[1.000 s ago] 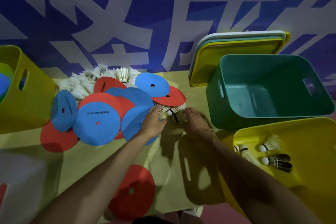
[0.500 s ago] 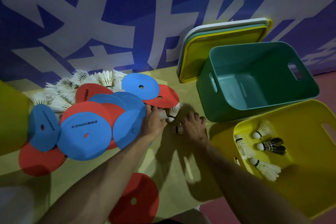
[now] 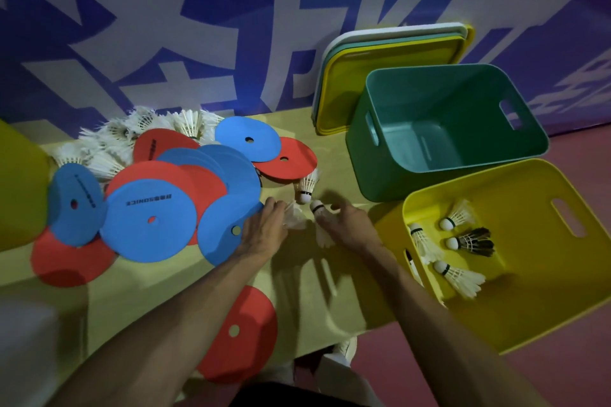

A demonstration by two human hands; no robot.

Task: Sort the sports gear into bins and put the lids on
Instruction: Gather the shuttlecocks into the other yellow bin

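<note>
Both hands are at the middle of the yellow-green table (image 3: pixel 172 291). My left hand (image 3: pixel 264 228) holds a white shuttlecock (image 3: pixel 294 220) by its feathers at the edge of a pile of blue and red flat discs (image 3: pixel 158 198). My right hand (image 3: pixel 347 225) grips another white shuttlecock (image 3: pixel 319 208), cork pointing up and away. A third shuttlecock (image 3: pixel 307 187) lies just beyond the hands. A heap of white shuttlecocks (image 3: pixel 132 135) sits behind the discs. The yellow bin (image 3: pixel 545 317) at the right holds several shuttlecocks, one black (image 3: pixel 472 241).
An empty teal bin (image 3: pixel 390 182) stands behind the yellow one. Stacked lids (image 3: pixel 344 82) lean on the blue and white wall. Another yellow bin (image 3: pixel 16 188) is at the far left. One red disc (image 3: pixel 244 330) lies near the table's front edge.
Both hands have closed on shuttlecocks between the discs and the bins and drawn slightly toward me. The view has shifted, showing more of the right-hand yellow bin.
</note>
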